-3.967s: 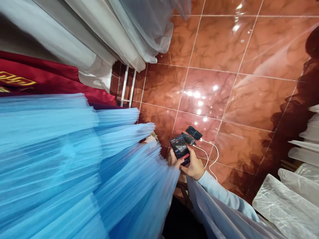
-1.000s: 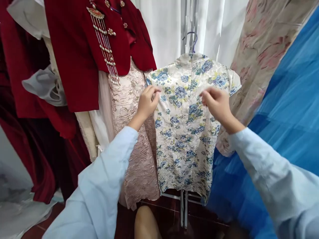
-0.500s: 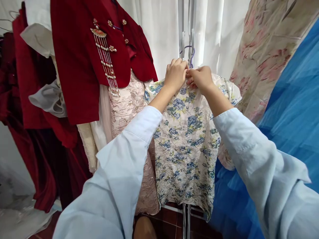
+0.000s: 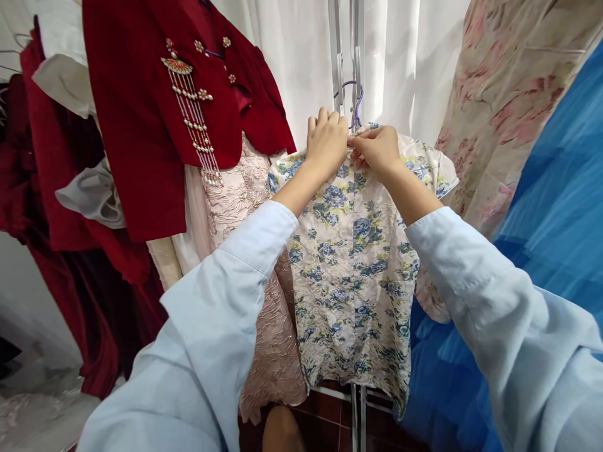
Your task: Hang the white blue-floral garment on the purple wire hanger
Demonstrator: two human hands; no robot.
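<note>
A white blouse [image 4: 353, 270] with blue and yellow-green flowers hangs in front of me from a purple wire hanger [image 4: 357, 108]. At its neckline, my left hand [image 4: 326, 143] is closed on the fabric, knuckles up and fingertips largely hidden. Close beside it, my right hand [image 4: 378, 149] pinches the neckline edge between thumb and fingers. The two hands nearly meet just under the hanger's hook. A seam runs down the middle of the blouse, and its lower edge hangs loose.
A dark red jacket [image 4: 136, 113] with a beaded tassel and a pink brocade dress [image 4: 273, 339] hang at left. A blue tulle skirt [image 4: 551, 213] and a pink-flowered beige garment [image 4: 499, 107] hang at right. Behind are a metal rack [image 4: 335, 37] and a white curtain [image 4: 301, 56].
The view has shifted slightly. Both hands stay at the neckline; the right hand's fingers are drawn closer together, and more patterned collar shows above them.
</note>
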